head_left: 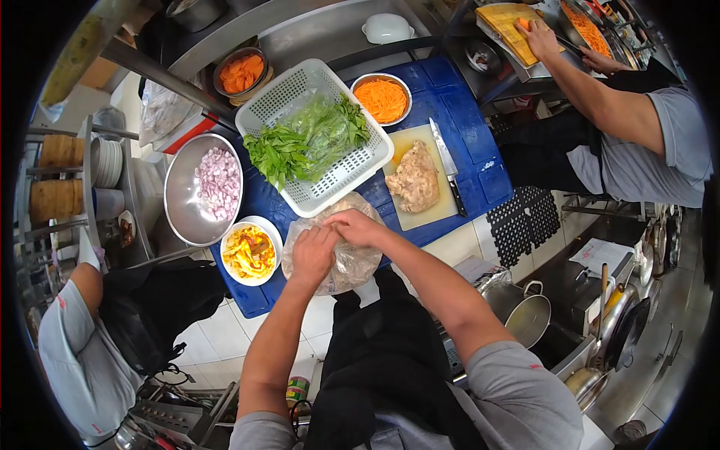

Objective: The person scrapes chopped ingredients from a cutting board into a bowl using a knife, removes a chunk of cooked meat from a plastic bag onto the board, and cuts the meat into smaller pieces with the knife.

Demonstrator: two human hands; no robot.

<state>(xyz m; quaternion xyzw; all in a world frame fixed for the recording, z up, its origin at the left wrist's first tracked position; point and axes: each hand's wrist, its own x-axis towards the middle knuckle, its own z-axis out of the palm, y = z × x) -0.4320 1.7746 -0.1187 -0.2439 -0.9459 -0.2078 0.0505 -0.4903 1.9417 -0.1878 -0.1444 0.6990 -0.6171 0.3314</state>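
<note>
Hands (313,255) (357,227) on bag (346,271), sleeve print (535,367) illegible

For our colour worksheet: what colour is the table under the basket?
Blue; the table shows best in the head view.

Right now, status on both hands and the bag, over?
Left hand and right hand on the plastic bag, exact grip unclear. Bag at blue tabletop's near edge. White basket close beyond it; knife off to the right.

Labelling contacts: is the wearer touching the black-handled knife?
No, the left hand and right hand are both on the plastic bag.
</note>
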